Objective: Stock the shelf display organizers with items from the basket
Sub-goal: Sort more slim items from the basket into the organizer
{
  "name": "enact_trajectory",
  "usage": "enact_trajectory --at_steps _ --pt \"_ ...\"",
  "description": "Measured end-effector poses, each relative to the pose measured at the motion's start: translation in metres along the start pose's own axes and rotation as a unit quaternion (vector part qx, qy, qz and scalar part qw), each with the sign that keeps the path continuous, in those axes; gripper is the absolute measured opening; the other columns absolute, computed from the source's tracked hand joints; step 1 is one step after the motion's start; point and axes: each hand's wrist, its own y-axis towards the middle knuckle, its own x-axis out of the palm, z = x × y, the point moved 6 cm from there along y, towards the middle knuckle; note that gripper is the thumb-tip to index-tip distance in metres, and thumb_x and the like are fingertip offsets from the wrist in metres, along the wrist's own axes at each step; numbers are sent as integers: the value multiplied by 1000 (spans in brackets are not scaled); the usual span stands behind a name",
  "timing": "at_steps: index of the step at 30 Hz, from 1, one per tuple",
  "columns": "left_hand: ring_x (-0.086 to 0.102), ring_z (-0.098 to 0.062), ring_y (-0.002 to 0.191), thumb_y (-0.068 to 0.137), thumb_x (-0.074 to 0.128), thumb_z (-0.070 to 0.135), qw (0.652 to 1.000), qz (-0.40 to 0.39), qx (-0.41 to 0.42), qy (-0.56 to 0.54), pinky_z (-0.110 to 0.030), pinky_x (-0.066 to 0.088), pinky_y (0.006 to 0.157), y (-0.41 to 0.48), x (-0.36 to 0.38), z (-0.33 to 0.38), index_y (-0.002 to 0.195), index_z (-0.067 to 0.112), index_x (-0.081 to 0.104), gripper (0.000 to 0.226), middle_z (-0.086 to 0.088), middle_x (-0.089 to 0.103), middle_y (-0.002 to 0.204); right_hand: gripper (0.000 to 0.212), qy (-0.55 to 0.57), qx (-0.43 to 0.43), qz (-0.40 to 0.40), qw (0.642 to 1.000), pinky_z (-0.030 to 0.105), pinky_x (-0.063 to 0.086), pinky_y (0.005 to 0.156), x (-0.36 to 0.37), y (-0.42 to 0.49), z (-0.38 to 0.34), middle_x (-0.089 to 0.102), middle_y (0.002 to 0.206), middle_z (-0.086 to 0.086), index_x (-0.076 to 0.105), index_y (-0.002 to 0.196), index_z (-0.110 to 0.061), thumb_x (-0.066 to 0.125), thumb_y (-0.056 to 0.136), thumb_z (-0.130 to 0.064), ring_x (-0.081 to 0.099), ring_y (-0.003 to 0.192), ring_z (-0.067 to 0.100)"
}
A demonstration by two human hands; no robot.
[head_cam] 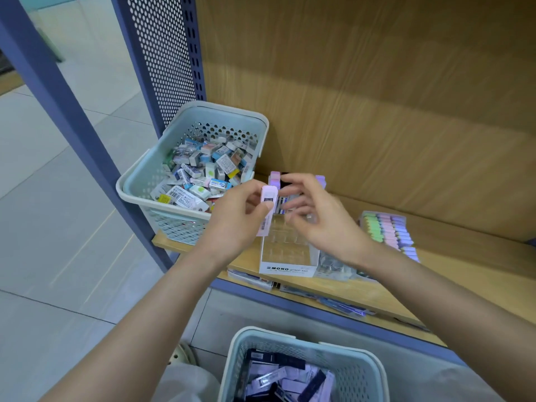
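Observation:
My left hand [242,211] grips a slim pale pink box [266,211] upright, just left of a clear display organizer [285,256] with a white "MONO graph" front. Several pink, black and lilac boxes [275,181] stand in the organizer's back rows; its front cells are see-through. My right hand [316,210] hovers over the organizer's middle with fingers spread and nothing in it. Below, near my lap, a light blue basket [301,343] holds several black and lilac slim boxes [287,378].
A second light blue basket [145,181] full of small wrapped erasers sits at the wooden shelf's left end, against the blue perforated upright [162,53]. A tray of pastel green, pink and lilac items [388,230] lies to the right. Flat packs [342,307] show under the shelf edge.

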Motion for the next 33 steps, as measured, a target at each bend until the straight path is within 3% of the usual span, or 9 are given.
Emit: enact_trajectory --at_steps 4,8,10,13,16,19,24,28,33 --pt "55 -15 76 92 55 8 998 -57 33 2 -27 43 72 -10 24 9 90 27 56 18 7 53 79 41 -60 -6 3 998 10 46 80 -9 -32 -7 57 111 -8 49 126 -25 59 90 -10 59 89 0" --pt "55 -12 70 86 66 13 996 -73 12 -45 -21 43 64 -22 47 11 83 28 45 26 1 56 82 12 2 52 68 996 19 51 73 -33 -51 2 67 93 -1 61 94 -19 68 85 -18 64 78 7" --pt "54 -11 68 85 67 14 995 -84 31 -35 -17 42 61 -28 58 15 80 27 47 24 4 56 78 11 54 90 78 991 28 56 72 -42 -59 9 69 82 3 61 85 -15 71 81 -16 67 74 13" --pt "51 -4 65 87 65 18 990 -104 87 23 -15 42 60 -39 72 22 77 29 47 23 10 54 74 12 62 97 58 992 23 54 68 -49 -72 16 68 76 3 63 83 -12 74 78 -11 64 68 9" --pt "49 -2 71 91 60 21 976 -136 122 121 -23 44 67 -43 87 18 86 25 47 14 13 50 81 9 -9 87 50 995 13 47 68 -56 -80 24 65 76 -6 64 83 -20 70 82 -13 60 69 1" --pt "51 -8 82 91 53 9 970 -108 142 165 -34 47 78 -30 90 17 96 17 53 10 9 49 91 8 -56 82 106 989 20 50 73 -77 -76 34 64 81 -9 64 84 -24 66 86 -16 62 78 8" --pt "48 -20 109 94 47 11 950 -67 146 267 -29 37 93 10 88 3 120 11 54 27 -3 51 117 3 -126 49 177 975 14 46 76 -104 -48 46 62 94 -3 59 93 -21 58 92 -19 58 83 7" --pt "37 -21 124 97 42 13 932 -88 114 333 -30 27 102 34 94 -21 140 13 37 44 -4 40 134 12 -181 26 200 963 28 49 78 -105 -13 59 59 100 3 61 99 -11 54 94 -20 57 83 12" --pt "30 -20 128 96 42 14 892 -117 130 418 -29 19 108 46 110 -44 146 12 25 52 -5 34 138 10 -221 16 172 960 36 48 77 -91 23 76 49 96 -4 58 96 -9 51 95 -16 52 82 15"
